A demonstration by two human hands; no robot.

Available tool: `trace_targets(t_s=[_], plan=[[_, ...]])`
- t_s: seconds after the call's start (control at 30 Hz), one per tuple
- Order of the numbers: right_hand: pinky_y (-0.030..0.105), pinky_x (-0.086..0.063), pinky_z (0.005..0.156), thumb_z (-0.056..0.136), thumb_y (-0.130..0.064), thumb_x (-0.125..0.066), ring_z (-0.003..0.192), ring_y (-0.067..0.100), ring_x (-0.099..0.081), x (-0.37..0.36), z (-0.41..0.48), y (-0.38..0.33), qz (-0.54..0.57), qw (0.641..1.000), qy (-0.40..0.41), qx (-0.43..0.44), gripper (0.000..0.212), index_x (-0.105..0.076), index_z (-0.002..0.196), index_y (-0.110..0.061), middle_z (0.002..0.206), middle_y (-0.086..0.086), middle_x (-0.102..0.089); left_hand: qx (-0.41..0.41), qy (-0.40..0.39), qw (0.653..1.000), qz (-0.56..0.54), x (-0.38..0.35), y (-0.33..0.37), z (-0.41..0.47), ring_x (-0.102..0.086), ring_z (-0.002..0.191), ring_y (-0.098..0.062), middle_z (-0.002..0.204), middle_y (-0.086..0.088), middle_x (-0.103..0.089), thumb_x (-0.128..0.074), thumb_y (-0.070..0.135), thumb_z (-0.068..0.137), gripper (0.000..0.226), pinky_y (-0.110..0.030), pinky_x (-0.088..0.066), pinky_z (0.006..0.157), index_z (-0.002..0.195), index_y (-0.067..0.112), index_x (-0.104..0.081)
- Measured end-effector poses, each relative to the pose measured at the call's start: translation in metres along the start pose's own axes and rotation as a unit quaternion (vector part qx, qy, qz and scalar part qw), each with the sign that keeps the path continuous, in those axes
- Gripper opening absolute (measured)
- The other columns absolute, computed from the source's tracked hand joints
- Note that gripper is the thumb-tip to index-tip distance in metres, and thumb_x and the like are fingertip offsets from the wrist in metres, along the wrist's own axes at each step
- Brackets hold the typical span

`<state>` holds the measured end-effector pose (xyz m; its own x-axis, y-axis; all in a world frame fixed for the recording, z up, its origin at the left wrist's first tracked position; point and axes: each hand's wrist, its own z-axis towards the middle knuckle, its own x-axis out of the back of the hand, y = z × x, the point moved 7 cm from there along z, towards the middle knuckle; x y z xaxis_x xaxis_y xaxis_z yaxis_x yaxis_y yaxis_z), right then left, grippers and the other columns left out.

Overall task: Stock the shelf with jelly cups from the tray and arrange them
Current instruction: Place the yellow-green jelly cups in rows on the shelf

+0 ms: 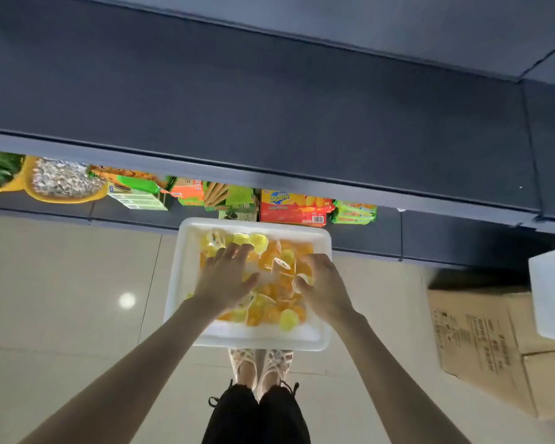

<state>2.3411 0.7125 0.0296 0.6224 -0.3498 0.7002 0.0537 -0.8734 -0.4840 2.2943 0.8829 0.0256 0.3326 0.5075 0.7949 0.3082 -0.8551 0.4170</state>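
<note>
A white tray [186, 283] sits on the floor in front of my feet, filled with several yellow and orange jelly cups [287, 318]. My left hand [226, 280] reaches into the tray's left half, its fingers spread and fairly straight, resting on the cups. In the right half, my right hand [322, 285] has its fingers and thumb curled round a jelly cup with a white lid [282, 265]. Above the tray, the wide dark blue shelf [269, 123] is bare.
The bottom shelf behind the tray holds snack boxes, among them a red and yellow biscuit box [290, 206], green packs [354, 211] and yellow-rimmed bags [64, 182] at the left. A cardboard box [481, 341] and a white container [553, 293] stand on the tiled floor at the right.
</note>
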Motion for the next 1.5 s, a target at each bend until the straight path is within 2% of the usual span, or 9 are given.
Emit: trace_targets(t_s=[0.13,0.23,0.37,0.57,0.73,0.93,1.1,1.33,1.5], plan=[[0.031,-0.042,0.094,0.09,-0.02,-0.057,0.112,0.023,-0.054,-0.069,0.016,0.055,0.047,0.995,-0.053,-0.074,0.037,-0.053,0.126,-0.013,0.124,0.008,-0.053,0.069,-0.076,0.993,-0.061,-0.091,-0.041,0.009,-0.043,0.123,-0.027,0.133,-0.008,-0.045,-0.055,0.036,0.09,0.053,-0.04,-0.038,0.099,0.136,0.016,-0.038],[0.035,-0.045,0.096,0.089,-0.021,-0.06,0.113,0.022,-0.056,-0.114,0.025,0.087,0.08,0.986,-0.084,-0.117,0.036,-0.054,0.123,-0.012,0.123,0.007,-0.055,0.121,-0.109,0.98,-0.111,-0.148,-0.065,0.013,-0.046,0.121,-0.027,0.132,-0.009,-0.048,-0.058,0.034,0.089,0.051,-0.039,-0.04,0.098,0.132,0.012,-0.042],[0.034,-0.043,0.097,0.089,-0.021,-0.061,0.114,0.021,-0.052,-0.161,0.03,0.119,0.113,0.974,-0.116,-0.159,0.034,-0.053,0.122,-0.013,0.123,0.005,-0.056,0.192,-0.129,0.956,-0.181,-0.207,-0.089,0.009,-0.047,0.12,-0.025,0.131,-0.009,-0.05,-0.064,0.031,0.086,0.05,-0.034,-0.037,0.097,0.129,0.01,-0.046],[0.039,-0.043,0.1,0.087,-0.038,-0.064,0.118,0.019,-0.051,-0.203,0.035,0.149,0.106,0.965,-0.141,-0.194,0.047,-0.051,0.126,-0.016,0.128,0.001,-0.054,0.264,-0.113,0.938,-0.196,-0.245,-0.12,0.006,-0.039,0.127,-0.023,0.136,-0.009,-0.042,-0.068,0.036,0.082,0.058,-0.039,-0.037,0.103,0.131,0.014,-0.045],[0.044,-0.041,0.101,0.083,-0.046,-0.065,0.113,0.019,-0.049,-0.22,0.038,0.157,0.09,0.966,-0.123,-0.208,0.05,-0.05,0.122,-0.018,0.132,0.003,-0.042,0.284,-0.092,0.936,-0.187,-0.255,-0.126,0.014,-0.046,0.117,-0.028,0.131,-0.012,-0.036,-0.07,0.031,0.081,0.058,-0.04,-0.042,0.094,0.129,0.011,-0.045],[0.04,-0.037,0.098,0.079,-0.046,-0.07,0.106,0.019,-0.05,-0.224,0.039,0.159,0.099,0.967,-0.072,-0.222,0.05,-0.047,0.117,-0.022,0.13,0.001,-0.034,0.267,-0.07,0.948,-0.16,-0.261,-0.128,0.013,-0.056,0.101,-0.032,0.131,-0.014,-0.032,-0.072,0.028,0.08,0.055,-0.042,-0.047,0.09,0.126,0.008,-0.05],[0.049,-0.043,0.098,0.073,-0.035,-0.077,0.096,0.01,-0.046,-0.226,0.039,0.164,0.159,0.962,-0.054,-0.218,0.049,-0.048,0.112,-0.029,0.118,-0.008,-0.043,0.266,-0.034,0.949,-0.166,-0.264,-0.129,0.017,-0.051,0.108,-0.03,0.129,-0.016,-0.038,-0.074,0.022,0.078,0.045,-0.036,-0.046,0.094,0.116,0.004,-0.057],[0.038,-0.054,0.082,0.057,-0.046,-0.075,0.096,0.017,-0.06,-0.229,0.039,0.172,0.212,0.954,-0.045,-0.207,0.06,-0.048,0.108,-0.03,0.107,-0.005,-0.062,0.249,-0.034,0.953,-0.171,-0.263,-0.139,0.025,-0.053,0.101,-0.03,0.112,-0.016,-0.057,-0.079,0.021,0.073,0.037,-0.025,-0.034,0.078,0.098,0.004,-0.058],[0.033,-0.054,0.081,0.059,-0.041,-0.076,0.096,0.015,-0.059,-0.228,0.034,0.168,0.266,0.943,-0.045,-0.194,0.058,-0.048,0.108,-0.026,0.105,-0.006,-0.061,0.238,-0.086,0.959,-0.127,-0.261,-0.135,0.03,-0.049,0.107,-0.035,0.124,-0.02,-0.045,-0.078,0.026,0.074,0.061,-0.035,-0.04,0.092,0.122,0.003,-0.049]])
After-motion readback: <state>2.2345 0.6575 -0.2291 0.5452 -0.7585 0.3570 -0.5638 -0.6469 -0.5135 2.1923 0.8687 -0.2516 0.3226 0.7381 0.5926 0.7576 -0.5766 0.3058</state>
